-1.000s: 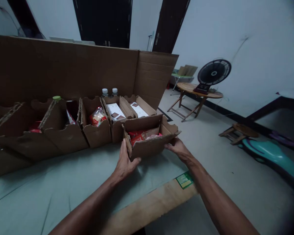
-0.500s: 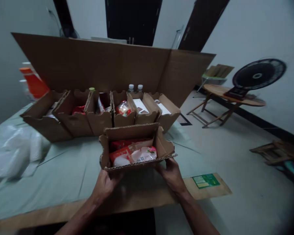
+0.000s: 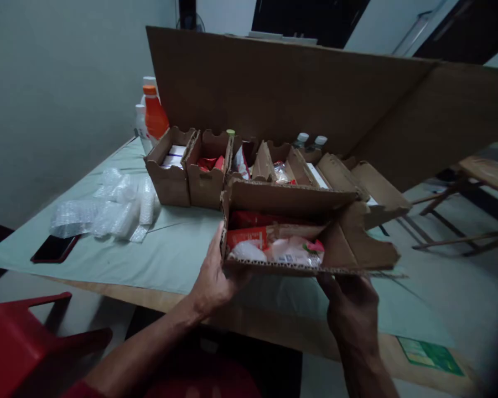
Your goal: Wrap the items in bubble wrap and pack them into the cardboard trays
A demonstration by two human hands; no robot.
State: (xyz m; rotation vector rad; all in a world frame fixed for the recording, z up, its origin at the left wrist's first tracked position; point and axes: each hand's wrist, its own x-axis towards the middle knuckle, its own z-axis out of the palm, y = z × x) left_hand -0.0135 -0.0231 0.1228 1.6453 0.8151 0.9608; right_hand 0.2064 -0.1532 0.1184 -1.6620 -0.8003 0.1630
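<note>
So the cardboard box [image 3: 289, 198] has come left along the row and closer to me; a second ago it was out by the right-hand end. My view's swung left with it.

Both my hands are on it: left hand [image 3: 216, 284] wrapped round the left near corner, right hand [image 3: 354, 298] clasping under the near edge towards the other end. I figure the wide grip is about keeping it level, since the top's open and the stuff inside looks loose. In there it's a red packet [image 3: 249, 239] and a clear, pinkish one [image 3: 296, 250] leaning together. The box is out in front of me, over the counter [image 3: 170, 260]; can't tell if its base touches.

Off to my left there's a red stool [image 3: 19, 342] on the floor, then a dark phone [image 3: 55, 249] with bubble wrap [image 3: 112, 207] bunched just beside it, probably shoved there to be out of the way.

Further back, similar boxes [image 3: 207, 185] stand side by side, open tops up, I guess so you can see what's in each. Behind those there's an orange bottle [image 3: 154, 116] at the left end, then a big cardboard panel [image 3: 282, 94] standing like a backstop.
</note>
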